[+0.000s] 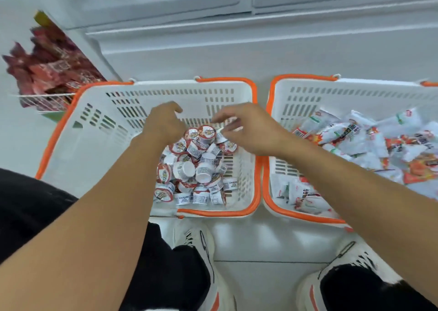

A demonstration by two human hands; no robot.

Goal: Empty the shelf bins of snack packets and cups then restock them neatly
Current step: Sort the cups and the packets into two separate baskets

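Note:
A white basket with an orange rim [102,130] stands on the floor in front of me, and a heap of small cups with red lids [196,166] fills its right half. My left hand [163,126] is down at the far edge of the heap with its fingers curled under and hidden by the back of the hand. Just right of it, my right hand [246,128] hovers over the heap. Its blurred fingers and thumb pinch a small white cup [224,134]. A second basket [305,92] to the right holds white and orange snack packets [369,142].
A wire shelf bin [42,102] at the far left holds red snack packets [49,66]. White shelving and a cabinet base run along the back. My shoes [203,246] and black trouser legs are on the pale floor just below the baskets.

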